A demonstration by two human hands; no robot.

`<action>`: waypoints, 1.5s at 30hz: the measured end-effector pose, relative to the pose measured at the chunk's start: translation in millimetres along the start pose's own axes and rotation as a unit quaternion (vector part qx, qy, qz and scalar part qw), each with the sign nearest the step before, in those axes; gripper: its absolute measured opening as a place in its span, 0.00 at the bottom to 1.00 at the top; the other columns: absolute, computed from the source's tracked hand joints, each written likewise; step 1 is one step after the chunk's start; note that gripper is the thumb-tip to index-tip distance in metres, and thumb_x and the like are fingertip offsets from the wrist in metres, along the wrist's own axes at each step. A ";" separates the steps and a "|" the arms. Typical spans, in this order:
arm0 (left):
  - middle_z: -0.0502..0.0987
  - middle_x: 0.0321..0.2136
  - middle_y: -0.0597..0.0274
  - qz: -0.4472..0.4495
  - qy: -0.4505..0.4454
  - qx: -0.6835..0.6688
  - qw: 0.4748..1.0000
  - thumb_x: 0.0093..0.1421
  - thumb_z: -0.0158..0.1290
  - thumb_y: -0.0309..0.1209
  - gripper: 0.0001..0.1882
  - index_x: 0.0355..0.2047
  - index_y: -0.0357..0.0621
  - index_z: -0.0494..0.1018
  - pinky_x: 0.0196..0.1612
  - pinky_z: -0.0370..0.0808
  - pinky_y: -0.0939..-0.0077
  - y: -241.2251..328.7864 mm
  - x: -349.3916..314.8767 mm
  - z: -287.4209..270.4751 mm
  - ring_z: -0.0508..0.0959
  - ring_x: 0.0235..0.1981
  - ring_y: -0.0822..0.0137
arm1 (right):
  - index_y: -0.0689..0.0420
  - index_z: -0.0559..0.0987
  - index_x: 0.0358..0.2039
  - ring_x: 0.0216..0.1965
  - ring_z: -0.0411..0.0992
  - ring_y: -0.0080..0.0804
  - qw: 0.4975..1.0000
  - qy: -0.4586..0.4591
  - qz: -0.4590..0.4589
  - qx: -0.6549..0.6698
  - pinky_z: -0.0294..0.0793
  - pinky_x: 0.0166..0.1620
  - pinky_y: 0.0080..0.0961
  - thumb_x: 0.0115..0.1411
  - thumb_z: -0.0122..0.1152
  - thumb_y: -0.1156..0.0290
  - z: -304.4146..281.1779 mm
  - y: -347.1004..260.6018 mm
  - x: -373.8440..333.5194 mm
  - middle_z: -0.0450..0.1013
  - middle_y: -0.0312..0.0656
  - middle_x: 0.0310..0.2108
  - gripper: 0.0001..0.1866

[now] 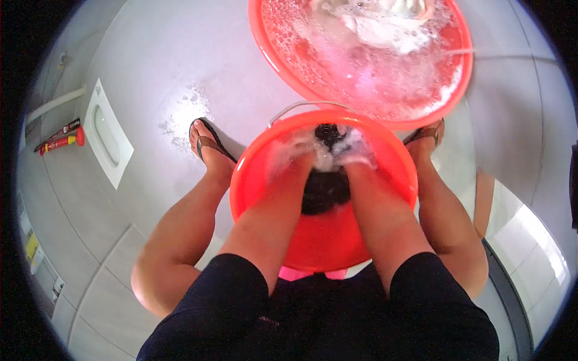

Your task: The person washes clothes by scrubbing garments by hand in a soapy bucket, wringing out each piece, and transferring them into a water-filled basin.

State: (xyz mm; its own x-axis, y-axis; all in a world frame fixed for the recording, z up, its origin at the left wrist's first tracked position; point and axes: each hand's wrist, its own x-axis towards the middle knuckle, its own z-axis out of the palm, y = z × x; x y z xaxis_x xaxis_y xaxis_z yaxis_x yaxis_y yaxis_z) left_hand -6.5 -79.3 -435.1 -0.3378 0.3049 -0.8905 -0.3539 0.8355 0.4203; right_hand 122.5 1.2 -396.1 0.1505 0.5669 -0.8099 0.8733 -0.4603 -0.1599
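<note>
A red bucket (241,195) with a wire handle (301,103) stands between my legs. Both forearms reach down into it. Inside the bucket, my left hand (306,160) and my right hand (359,166) are side by side in splashing, foamy water. Spray and blur hide their fingers, so what they grip does not show. Dark cloth (326,191) lies in the water between my wrists, and another dark part of it shows beyond the hands. Just past the bucket is a wide red basin (260,36) of sudsy water, with whitish cloth (391,30) at its far side.
My feet in flip-flops (212,143) are planted on either side of the bucket. A white squat toilet (108,135) is set in the grey tiled floor (156,54) at the left, near a red and yellow tube-shaped thing (60,143). Wet patches glisten beside my left foot.
</note>
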 end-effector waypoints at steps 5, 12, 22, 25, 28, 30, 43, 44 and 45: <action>0.65 0.58 0.42 -0.049 -0.093 -0.248 0.963 0.68 0.44 0.45 0.30 0.65 0.45 0.57 0.57 0.70 0.49 36.5 -9.8 -18.1 0.72 0.55 0.44 | 0.54 0.81 0.49 0.55 0.69 0.52 0.920 0.199 -0.299 -0.157 0.68 0.59 0.48 0.48 0.66 0.56 -6.7 -31.1 -50.8 0.73 0.55 0.53 0.28; 0.73 0.51 0.45 -0.036 -0.227 -0.341 0.911 0.69 0.41 0.43 0.26 0.62 0.43 0.62 0.52 0.75 0.50 64.0 -100.5 -40.1 0.77 0.49 0.49 | 0.61 0.83 0.29 0.48 0.71 0.49 0.825 0.072 -0.539 0.156 0.70 0.55 0.41 0.41 0.72 0.63 -42.1 -40.0 -208.4 0.74 0.46 0.48 0.16; 0.78 0.49 0.42 0.226 0.043 -0.010 0.973 0.69 0.46 0.51 0.30 0.59 0.38 0.68 0.53 0.73 0.56 72.7 -129.6 -43.9 0.79 0.50 0.50 | 0.56 0.68 0.58 0.68 0.53 0.55 0.950 0.181 -0.218 -0.129 0.57 0.64 0.56 0.58 0.59 0.61 -9.4 -6.0 -77.5 0.61 0.52 0.63 0.28; 0.54 0.68 0.37 0.290 0.167 0.527 0.781 0.64 0.51 0.51 0.42 0.73 0.61 0.44 0.62 0.66 0.48 35.5 -101.3 -33.7 0.64 0.65 0.39 | 0.55 0.69 0.55 0.66 0.58 0.53 0.929 0.216 -0.213 -0.210 0.59 0.63 0.53 0.60 0.54 0.60 19.3 2.3 -72.9 0.67 0.53 0.58 0.24; 0.52 0.67 0.39 0.154 0.057 0.581 0.797 0.65 0.48 0.49 0.37 0.70 0.61 0.46 0.61 0.67 0.47 9.4 -84.7 -27.1 0.65 0.62 0.40 | 0.57 0.69 0.54 0.57 0.70 0.52 0.990 -0.017 -0.107 -0.088 0.63 0.63 0.42 0.62 0.50 0.55 -1.4 -1.7 -86.7 0.74 0.55 0.52 0.25; 0.58 0.63 0.41 0.101 0.056 0.510 0.852 0.66 0.46 0.48 0.32 0.67 0.56 0.52 0.59 0.69 0.48 -8.6 -59.0 -19.4 0.68 0.58 0.42 | 0.58 0.70 0.56 0.55 0.72 0.52 0.992 -0.030 -0.079 -0.095 0.67 0.60 0.44 0.61 0.52 0.53 7.9 5.4 -53.6 0.72 0.55 0.56 0.28; 0.78 0.49 0.52 -0.027 -0.236 -0.431 0.870 0.70 0.41 0.45 0.24 0.55 0.43 0.72 0.51 0.76 0.53 46.8 -74.7 -31.6 0.81 0.45 0.53 | 0.59 0.75 0.25 0.42 0.72 0.53 0.850 0.136 -0.503 0.080 0.70 0.49 0.47 0.43 0.65 0.64 -38.0 -31.2 -200.0 0.74 0.51 0.32 0.13; 0.79 0.49 0.52 -0.030 -0.258 -0.439 0.860 0.70 0.41 0.45 0.23 0.56 0.43 0.72 0.51 0.76 0.53 48.9 -87.5 -35.9 0.81 0.45 0.53 | 0.59 0.72 0.25 0.40 0.71 0.54 0.818 0.134 -0.546 0.122 0.70 0.45 0.46 0.43 0.66 0.66 -45.0 -34.5 -222.7 0.71 0.49 0.30 0.14; 0.79 0.49 0.53 -0.031 -0.283 -0.447 0.848 0.70 0.41 0.45 0.23 0.56 0.44 0.72 0.50 0.77 0.54 51.1 -96.7 -37.0 0.81 0.45 0.54 | 0.59 0.71 0.27 0.38 0.72 0.52 0.796 0.121 -0.578 0.131 0.70 0.44 0.45 0.43 0.66 0.65 -51.6 -37.2 -236.3 0.71 0.48 0.31 0.15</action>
State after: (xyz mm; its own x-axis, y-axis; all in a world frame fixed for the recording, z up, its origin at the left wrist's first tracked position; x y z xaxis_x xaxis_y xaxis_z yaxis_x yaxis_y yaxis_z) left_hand -24.2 -82.9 -321.0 0.0883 0.6545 -0.7509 -0.9608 0.2548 0.1091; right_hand 78.4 -80.4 -169.6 -0.5715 0.8154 0.0920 0.3699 0.3561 -0.8581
